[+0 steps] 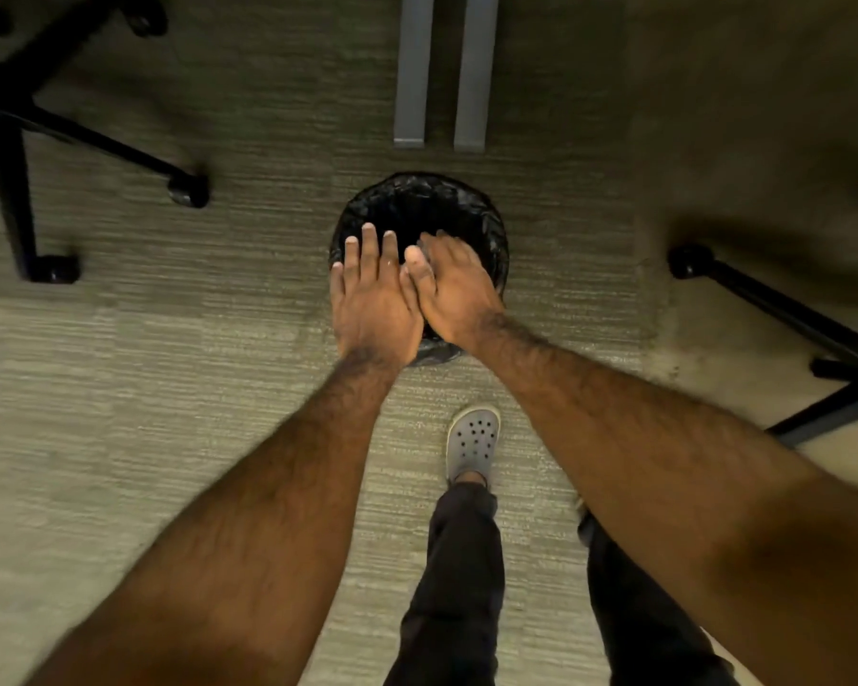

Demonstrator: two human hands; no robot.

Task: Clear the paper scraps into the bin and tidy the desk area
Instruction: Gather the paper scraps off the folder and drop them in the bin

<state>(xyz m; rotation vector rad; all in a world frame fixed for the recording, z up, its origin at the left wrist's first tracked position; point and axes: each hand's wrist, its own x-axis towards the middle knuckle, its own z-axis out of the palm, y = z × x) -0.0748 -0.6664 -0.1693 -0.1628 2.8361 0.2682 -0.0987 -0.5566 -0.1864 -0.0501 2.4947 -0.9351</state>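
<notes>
Both hands (412, 294) spread flat, touching, over black-lined bin (491, 225)

A single wide-angle camera worn on the head looks almost straight down from standing height at the ribbed grey-green carpet floor (120, 388), with both bare forearms reaching forward from the lower edge.

Both hands over bin, nothing held.
Left hand (373, 299) and right hand (449, 289) flat, touching, above black-lined bin (471, 200); 2 desk legs (412, 71) at 12 o'clock; grey clog (472, 440) at 6.
</notes>
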